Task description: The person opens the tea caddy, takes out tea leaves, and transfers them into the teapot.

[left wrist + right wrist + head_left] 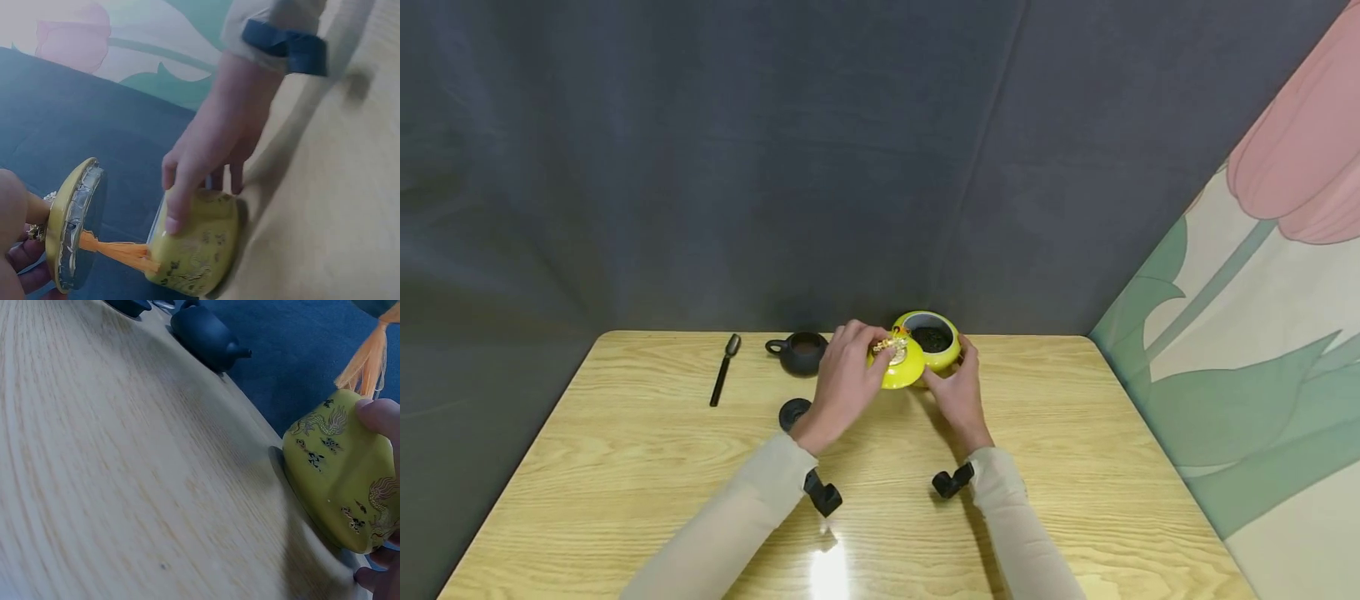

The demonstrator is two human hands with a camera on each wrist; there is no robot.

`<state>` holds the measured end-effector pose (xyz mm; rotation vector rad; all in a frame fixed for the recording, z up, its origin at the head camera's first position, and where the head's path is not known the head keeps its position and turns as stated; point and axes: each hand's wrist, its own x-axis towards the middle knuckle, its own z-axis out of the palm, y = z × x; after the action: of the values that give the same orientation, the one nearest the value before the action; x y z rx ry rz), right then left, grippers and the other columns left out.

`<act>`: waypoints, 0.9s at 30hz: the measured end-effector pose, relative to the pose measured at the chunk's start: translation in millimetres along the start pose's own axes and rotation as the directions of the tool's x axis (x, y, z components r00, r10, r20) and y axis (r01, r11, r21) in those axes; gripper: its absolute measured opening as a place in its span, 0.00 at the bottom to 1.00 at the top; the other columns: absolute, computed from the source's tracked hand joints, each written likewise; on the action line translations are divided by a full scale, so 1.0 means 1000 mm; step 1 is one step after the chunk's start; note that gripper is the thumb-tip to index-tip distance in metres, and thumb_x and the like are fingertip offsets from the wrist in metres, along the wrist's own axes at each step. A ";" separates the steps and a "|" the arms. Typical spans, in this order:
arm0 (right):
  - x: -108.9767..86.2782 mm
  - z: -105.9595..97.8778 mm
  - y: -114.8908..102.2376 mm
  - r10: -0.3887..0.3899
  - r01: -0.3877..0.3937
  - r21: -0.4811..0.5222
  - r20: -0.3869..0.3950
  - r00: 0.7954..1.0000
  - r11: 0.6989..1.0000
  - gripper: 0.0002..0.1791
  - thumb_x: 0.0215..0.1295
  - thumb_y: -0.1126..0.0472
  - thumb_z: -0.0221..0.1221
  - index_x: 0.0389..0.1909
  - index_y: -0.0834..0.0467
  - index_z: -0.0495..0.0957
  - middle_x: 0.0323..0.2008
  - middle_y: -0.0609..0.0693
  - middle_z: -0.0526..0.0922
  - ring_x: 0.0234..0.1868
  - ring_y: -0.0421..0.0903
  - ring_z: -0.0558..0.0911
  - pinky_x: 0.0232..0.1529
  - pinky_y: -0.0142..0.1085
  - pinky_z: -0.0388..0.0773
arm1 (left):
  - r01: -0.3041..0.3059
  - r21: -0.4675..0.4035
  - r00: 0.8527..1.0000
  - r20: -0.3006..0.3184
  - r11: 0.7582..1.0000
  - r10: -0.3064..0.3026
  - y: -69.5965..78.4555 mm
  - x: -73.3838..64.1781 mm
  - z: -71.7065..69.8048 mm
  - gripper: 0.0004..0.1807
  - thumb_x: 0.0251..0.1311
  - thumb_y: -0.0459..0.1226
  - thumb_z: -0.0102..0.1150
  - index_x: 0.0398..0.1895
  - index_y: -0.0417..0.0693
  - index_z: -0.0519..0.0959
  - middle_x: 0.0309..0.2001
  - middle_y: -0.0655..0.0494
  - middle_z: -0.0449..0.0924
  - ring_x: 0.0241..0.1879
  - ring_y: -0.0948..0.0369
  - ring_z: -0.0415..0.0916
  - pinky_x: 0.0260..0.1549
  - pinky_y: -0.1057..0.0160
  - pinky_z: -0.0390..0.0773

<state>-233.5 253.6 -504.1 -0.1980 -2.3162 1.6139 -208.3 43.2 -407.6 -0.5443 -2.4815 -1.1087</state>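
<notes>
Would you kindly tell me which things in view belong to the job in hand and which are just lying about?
In the job, judging by the hands:
yellow lid, held by the left hand
yellow jar, held by the right hand
orange tassel

Just lying about, apparently:
black teapot
round black piece, partly hidden
dark scoop

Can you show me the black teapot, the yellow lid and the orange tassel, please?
Black teapot (203, 337): right wrist view, on its rounded body.
Yellow lid (906, 369): head view, on its upper surface.
Orange tassel (119, 251): left wrist view, on the middle of its strands.
</notes>
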 end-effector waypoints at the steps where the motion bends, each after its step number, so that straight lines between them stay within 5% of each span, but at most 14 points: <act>1: 0.001 0.000 0.000 -0.001 0.001 -0.002 0.000 1.000 1.000 0.54 0.65 0.57 0.75 0.83 0.61 0.51 0.79 0.64 0.61 0.77 0.61 0.66 0.82 0.53 0.63 | -0.004 -0.001 1.000 -0.002 1.000 0.004 0.000 -0.004 0.000 0.13 0.72 0.42 0.67 0.54 0.45 0.87 0.47 0.51 0.82 0.48 0.54 0.76 0.49 0.54 0.79; 14: 0.002 -0.007 -0.003 0.005 -0.005 -0.011 0.069 0.998 1.000 0.57 0.64 0.51 0.76 0.82 0.60 0.49 0.80 0.63 0.61 0.79 0.60 0.66 0.82 0.55 0.61 | -0.022 0.019 0.998 0.064 1.000 0.021 -0.002 -0.049 0.004 0.11 0.70 0.41 0.70 0.50 0.45 0.88 0.44 0.55 0.82 0.46 0.57 0.76 0.47 0.57 0.80; 27: 0.005 -0.012 -0.007 0.017 -0.012 -0.066 0.080 0.997 0.998 0.56 0.63 0.50 0.76 0.81 0.61 0.52 0.79 0.65 0.62 0.78 0.62 0.66 0.81 0.56 0.62 | -0.020 0.034 0.991 0.133 0.999 0.015 -0.012 -0.078 0.035 0.09 0.69 0.43 0.70 0.47 0.51 0.87 0.41 0.60 0.80 0.44 0.61 0.75 0.45 0.61 0.78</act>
<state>-233.6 263.4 -493.1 -0.1673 -2.4356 1.5824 -153.2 46.9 -473.6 -0.6472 -2.5987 -1.0515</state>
